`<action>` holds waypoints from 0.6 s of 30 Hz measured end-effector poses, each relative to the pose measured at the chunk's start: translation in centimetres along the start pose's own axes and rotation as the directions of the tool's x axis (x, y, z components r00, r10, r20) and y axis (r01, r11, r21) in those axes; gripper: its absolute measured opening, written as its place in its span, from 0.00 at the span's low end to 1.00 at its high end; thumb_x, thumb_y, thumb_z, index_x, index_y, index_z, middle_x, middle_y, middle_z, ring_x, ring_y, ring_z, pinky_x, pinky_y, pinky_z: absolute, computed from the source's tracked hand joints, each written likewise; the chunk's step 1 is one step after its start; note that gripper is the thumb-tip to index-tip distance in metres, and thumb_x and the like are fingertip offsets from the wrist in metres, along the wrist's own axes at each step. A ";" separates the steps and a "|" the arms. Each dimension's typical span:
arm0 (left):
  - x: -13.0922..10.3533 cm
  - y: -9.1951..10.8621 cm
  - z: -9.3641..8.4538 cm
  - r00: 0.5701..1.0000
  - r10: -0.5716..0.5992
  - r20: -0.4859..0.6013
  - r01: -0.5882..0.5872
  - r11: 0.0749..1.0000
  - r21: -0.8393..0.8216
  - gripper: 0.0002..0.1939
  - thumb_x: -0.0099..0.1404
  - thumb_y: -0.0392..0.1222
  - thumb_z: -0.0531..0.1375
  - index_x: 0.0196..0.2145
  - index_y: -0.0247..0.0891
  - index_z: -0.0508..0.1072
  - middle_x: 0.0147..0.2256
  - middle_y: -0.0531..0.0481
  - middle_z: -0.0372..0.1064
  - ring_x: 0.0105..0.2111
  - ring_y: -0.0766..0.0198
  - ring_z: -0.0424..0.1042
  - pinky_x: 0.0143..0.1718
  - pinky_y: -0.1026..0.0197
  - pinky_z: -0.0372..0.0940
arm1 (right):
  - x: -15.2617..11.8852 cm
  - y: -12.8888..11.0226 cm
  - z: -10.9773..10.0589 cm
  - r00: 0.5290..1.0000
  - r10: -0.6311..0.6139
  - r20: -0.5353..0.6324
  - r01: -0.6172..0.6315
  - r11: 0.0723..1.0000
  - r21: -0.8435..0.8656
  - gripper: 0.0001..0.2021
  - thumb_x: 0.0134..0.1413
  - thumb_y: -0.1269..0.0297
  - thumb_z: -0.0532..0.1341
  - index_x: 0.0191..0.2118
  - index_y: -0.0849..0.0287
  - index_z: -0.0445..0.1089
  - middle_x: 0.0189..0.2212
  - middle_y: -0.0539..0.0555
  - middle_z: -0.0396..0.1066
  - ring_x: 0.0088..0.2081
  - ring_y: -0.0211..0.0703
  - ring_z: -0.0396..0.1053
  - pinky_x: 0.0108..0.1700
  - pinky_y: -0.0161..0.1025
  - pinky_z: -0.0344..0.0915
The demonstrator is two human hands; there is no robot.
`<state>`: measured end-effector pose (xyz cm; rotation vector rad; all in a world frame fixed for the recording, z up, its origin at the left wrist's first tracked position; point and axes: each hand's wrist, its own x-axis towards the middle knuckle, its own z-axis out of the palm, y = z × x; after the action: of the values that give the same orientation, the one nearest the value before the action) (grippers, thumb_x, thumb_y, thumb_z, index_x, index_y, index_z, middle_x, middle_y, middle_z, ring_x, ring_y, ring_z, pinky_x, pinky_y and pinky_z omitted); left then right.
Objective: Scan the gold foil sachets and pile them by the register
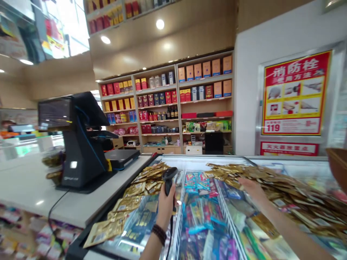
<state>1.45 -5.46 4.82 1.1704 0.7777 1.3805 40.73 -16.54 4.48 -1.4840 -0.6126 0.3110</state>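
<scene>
My left hand (pixel 166 200), with a beaded bracelet (pixel 159 234) at the wrist, is closed round the handle of a black barcode scanner (pixel 170 177). The scanner's head points up and away, and its cable hangs down beside my forearm. On the right, my right hand (pixel 252 188) reaches over the chest freezer to the near edge of a large heap of gold packets (pixel 292 191). Blur hides its fingertips, so I cannot tell whether a packet is between them. More gold packets (pixel 143 186) lie spread along the freezer's left side, left of the scanner.
Under the freezer's glass are ice-cream packs (pixel 200 216) between white wire dividers (pixel 229 227). To the left, a black checkout terminal (pixel 84 144) stands on a white counter (pixel 29 184), its cable hanging off the edge. A brown bowl-like object (pixel 337 166) juts in at right. Stocked shelves (pixel 159 106) line the back.
</scene>
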 end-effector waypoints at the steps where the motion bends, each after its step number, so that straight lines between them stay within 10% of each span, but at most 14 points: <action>1: -0.1 -0.1 0.9 0.999 -0.009 0.032 0.009 1.000 -0.016 0.47 0.50 0.89 0.80 0.39 0.46 0.72 0.23 0.65 0.64 0.18 0.70 0.61 0.21 0.65 0.60 | -0.1 0.1 -2.2 0.997 -0.052 -0.050 0.049 0.997 -0.061 0.14 0.45 0.44 0.77 0.29 0.44 0.76 0.34 0.59 0.89 0.54 0.74 0.91 0.68 0.72 0.84; 9: -1.3 -2.3 7.7 0.981 -0.009 0.192 0.014 1.000 -0.025 0.42 0.58 0.86 0.78 0.39 0.47 0.70 0.22 0.65 0.65 0.16 0.70 0.60 0.22 0.65 0.63 | -5.2 2.3 -13.0 0.951 -0.004 0.309 0.057 0.985 -0.164 0.24 0.16 0.64 0.85 0.29 0.42 0.84 0.52 0.75 0.92 0.59 0.86 0.88 0.62 0.69 0.84; 18: -3.9 -6.4 12.0 0.949 -0.142 0.281 0.152 0.988 -0.017 0.44 0.56 0.88 0.78 0.41 0.48 0.69 0.20 0.67 0.61 0.16 0.68 0.59 0.21 0.63 0.56 | -2.9 2.8 -4.2 0.973 -0.211 0.091 0.228 0.838 -0.495 0.22 0.27 0.54 0.82 0.35 0.45 0.83 0.41 0.56 0.90 0.60 0.84 0.86 0.76 0.76 0.71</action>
<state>14.41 -10.10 1.51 1.2194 0.6200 1.0739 41.23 -21.40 1.29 -1.8884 -0.9338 -0.0130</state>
